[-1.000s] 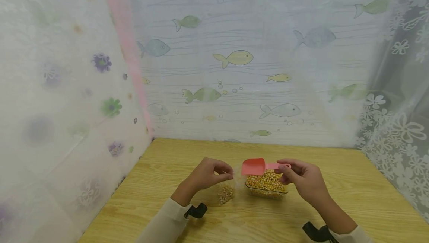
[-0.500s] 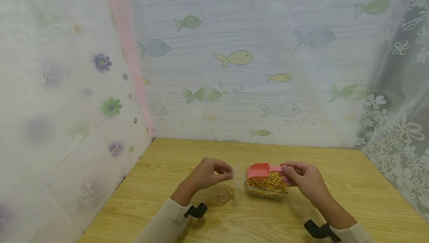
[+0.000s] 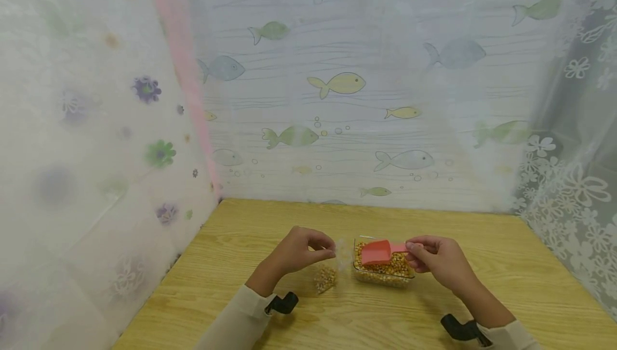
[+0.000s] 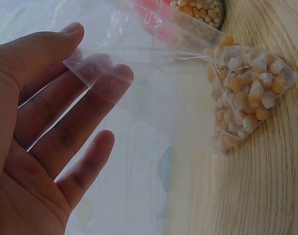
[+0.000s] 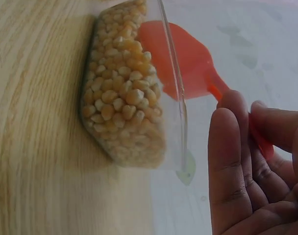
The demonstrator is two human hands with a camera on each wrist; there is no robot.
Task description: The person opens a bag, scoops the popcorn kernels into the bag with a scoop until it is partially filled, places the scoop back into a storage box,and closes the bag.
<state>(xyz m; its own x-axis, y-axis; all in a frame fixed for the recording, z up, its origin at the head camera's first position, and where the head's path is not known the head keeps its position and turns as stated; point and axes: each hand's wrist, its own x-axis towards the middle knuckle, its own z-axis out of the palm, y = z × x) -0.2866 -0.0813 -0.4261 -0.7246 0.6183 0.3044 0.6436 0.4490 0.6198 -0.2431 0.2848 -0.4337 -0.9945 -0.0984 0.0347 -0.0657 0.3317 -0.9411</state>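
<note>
Two hands scoop corn kernels at lower centre.
Right hand (image 3: 441, 261) pinches red plastic scoop (image 3: 378, 252); left hand (image 3: 299, 251) pinches clear plastic bag (image 4: 188, 93): dip shallow, level.

Scoop: red plastic scoop (image 3: 376, 252) dropped from above the clear plastic tub of corn kernels (image 3: 383, 269) into kernels, tipped down.
R hand: right hand (image 3: 436, 260) lowered w/ handle, shifted slightly right.

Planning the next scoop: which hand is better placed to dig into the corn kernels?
Right. The right hand already holds the red scoop over the kernel container; the left hand pinches the clear bag.
</note>
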